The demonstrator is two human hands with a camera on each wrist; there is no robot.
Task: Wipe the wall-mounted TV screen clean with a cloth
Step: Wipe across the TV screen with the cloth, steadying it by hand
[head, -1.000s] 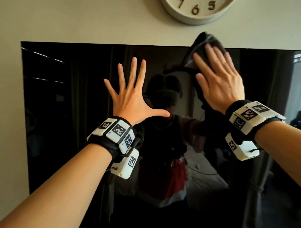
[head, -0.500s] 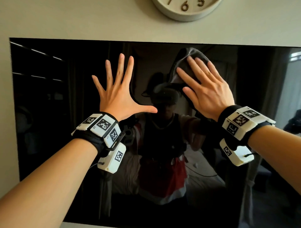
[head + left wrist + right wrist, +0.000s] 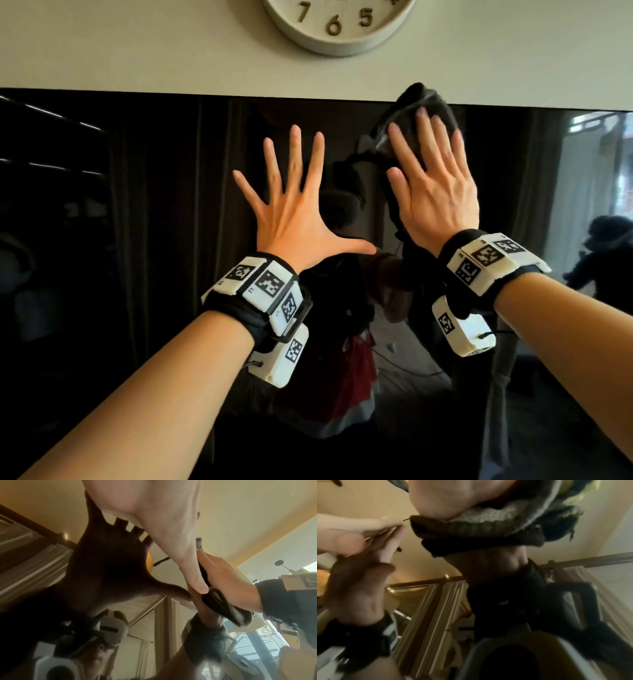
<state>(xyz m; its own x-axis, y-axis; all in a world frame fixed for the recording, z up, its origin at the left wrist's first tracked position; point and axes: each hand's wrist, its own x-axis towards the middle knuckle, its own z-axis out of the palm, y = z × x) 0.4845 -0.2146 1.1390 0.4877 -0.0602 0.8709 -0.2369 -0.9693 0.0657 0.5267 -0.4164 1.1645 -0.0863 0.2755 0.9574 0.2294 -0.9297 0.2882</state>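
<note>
The black TV screen (image 3: 137, 240) hangs on a pale wall and mirrors the room. My right hand (image 3: 435, 178) lies flat with straight fingers and presses a dark grey cloth (image 3: 411, 102) against the screen's upper edge; the cloth's top pokes over onto the wall. My left hand (image 3: 298, 205) is spread flat on the glass just left of it, thumb pointing toward the right wrist. In the left wrist view the left palm (image 3: 154, 513) meets its dark reflection, and the cloth (image 3: 223, 608) shows under the right hand (image 3: 228, 578). In the right wrist view the folded cloth (image 3: 479, 531) sits under the palm.
A round cream wall clock (image 3: 339, 24) hangs just above the TV's top edge. The screen stretches far to the left and down below both hands. A bright window reflection (image 3: 596, 192) sits at the screen's right side.
My right hand slid the cloth down and left across the glass, then back up to the top edge. The left hand stayed spread flat on the screen.
</note>
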